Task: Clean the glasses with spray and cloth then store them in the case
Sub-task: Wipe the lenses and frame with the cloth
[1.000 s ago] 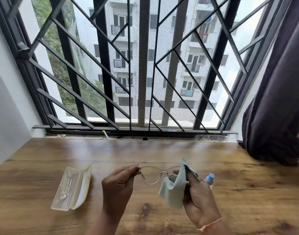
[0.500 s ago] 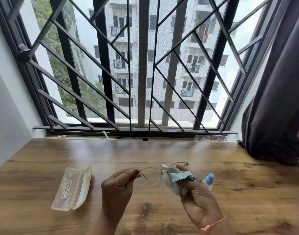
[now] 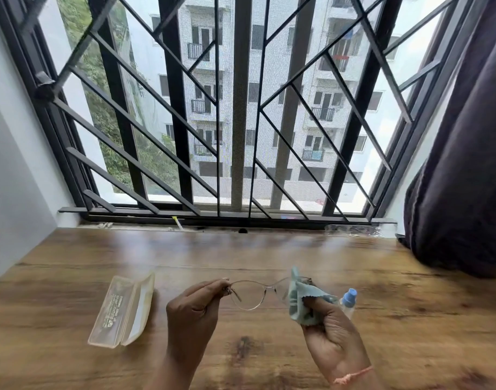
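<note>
Glasses point(image 3: 248, 294) held level, long axis left-right, left hand point(image 3: 194, 311) pinching one end, right hand point(image 3: 329, 327) gripping cloth point(image 3: 300, 302) (over other lens)

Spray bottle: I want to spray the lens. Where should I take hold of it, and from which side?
Grip the spray bottle by its clear body below the blue cap, coming from its right: it stands upright, and the right hand with the cloth crowds its left.
</note>
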### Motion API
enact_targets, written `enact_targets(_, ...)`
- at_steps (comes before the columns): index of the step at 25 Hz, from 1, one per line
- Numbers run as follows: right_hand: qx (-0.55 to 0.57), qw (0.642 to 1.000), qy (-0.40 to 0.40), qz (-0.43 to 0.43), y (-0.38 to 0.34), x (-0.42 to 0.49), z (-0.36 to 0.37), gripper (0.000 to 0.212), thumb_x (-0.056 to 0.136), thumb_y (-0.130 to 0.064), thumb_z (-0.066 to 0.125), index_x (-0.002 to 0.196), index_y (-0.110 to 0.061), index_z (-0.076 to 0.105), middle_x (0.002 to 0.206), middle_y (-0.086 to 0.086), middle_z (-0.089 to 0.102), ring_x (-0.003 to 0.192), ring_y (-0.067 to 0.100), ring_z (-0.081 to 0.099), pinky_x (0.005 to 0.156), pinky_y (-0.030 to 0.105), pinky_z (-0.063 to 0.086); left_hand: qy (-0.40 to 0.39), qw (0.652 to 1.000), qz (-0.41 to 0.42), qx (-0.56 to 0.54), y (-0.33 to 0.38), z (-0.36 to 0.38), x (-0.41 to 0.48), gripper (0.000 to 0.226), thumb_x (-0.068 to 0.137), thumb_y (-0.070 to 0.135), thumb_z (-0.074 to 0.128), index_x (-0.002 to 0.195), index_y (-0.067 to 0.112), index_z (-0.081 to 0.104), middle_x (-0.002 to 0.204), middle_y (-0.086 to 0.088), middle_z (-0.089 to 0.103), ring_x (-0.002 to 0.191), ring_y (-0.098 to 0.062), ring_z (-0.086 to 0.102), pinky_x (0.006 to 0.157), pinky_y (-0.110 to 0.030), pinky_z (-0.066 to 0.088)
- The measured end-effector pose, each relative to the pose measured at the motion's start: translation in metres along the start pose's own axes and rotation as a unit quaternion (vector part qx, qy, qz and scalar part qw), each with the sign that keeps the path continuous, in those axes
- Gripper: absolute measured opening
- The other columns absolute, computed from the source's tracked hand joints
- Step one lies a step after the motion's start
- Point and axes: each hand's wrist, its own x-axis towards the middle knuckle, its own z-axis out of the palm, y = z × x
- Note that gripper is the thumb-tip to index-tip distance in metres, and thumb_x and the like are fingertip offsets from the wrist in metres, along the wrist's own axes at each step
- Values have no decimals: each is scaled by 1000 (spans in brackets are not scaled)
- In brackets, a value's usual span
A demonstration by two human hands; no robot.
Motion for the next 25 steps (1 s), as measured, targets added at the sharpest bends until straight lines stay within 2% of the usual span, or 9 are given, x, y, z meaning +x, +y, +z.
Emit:
enact_targets(2,-48,998,-21,32,0,-1,-3,48,29,7,83,73,1,64,64,18,69,51,21,66,45,25,52,8,1000,-2,9,-1,-2,2,16,61,1,70,76,3,74,76,2,70,76,-4,66,73,-11,52)
enact_targets(6,-116,993,-7,34,5,7,-12,61,62,24,54,112,-9,46,87,30,63,78,41,61,65,38,47,-5,1000,12,16,0,-2,2,12,66,6,70,77,5,75,77,1,71,76,-3,66,73,-11,52)
enact_targets(8,-128,992,7,9,6,7,-10,64,63,20,60,118,-8,45,93,27,58,86,41,58,63,37,48,-17,1000,20,5,0,1,-2,12,69,8,68,78,5,75,79,1,71,77,-2,66,73,-11,52)
enact_targets(10,-124,992,16,-10,5,7,-8,75,49,2,79,117,-2,48,98,26,58,81,36,64,58,34,55,-22,999,18,-15,1,2,-4,15,74,15,64,80,7,75,80,0,72,77,-2,67,73,-14,53)
enact_targets(14,-89,996,-14,-8,-4,5,-2,51,54,-20,79,96,1,57,86,31,66,60,30,69,52,35,57,-11,1000,19,-16,4,0,1,14,72,11,68,80,2,74,80,0,71,81,4,65,74,-11,51)
enact_targets(16,-94,995,-35,3,-6,4,-3,75,33,-23,92,94,7,60,82,29,69,61,28,69,53,35,57,-3,1000,25,-1,4,-1,2,14,65,0,70,78,1,74,78,1,70,81,6,64,74,-9,51)
enact_targets(18,-80,996,-40,20,-5,5,-9,83,14,-13,94,91,6,66,83,25,70,63,23,69,59,32,57,0,1000,24,7,1,-3,2,17,62,-3,69,77,2,74,78,2,70,80,6,64,74,-10,51)
enact_targets(21,-110,994,-16,22,-3,8,-19,89,38,10,82,120,1,49,101,23,62,78,24,66,64,30,56,4,1000,14,0,-1,-4,3,15,64,0,69,78,2,74,78,1,70,79,3,65,74,-11,52)
enact_targets(25,-152,988,-9,-1,5,7,-17,87,46,17,72,123,-12,43,116,28,53,94,36,60,57,36,57,-10,1000,24,-12,4,-3,1,20,74,17,62,80,3,74,79,-1,72,76,-3,67,72,-17,54)
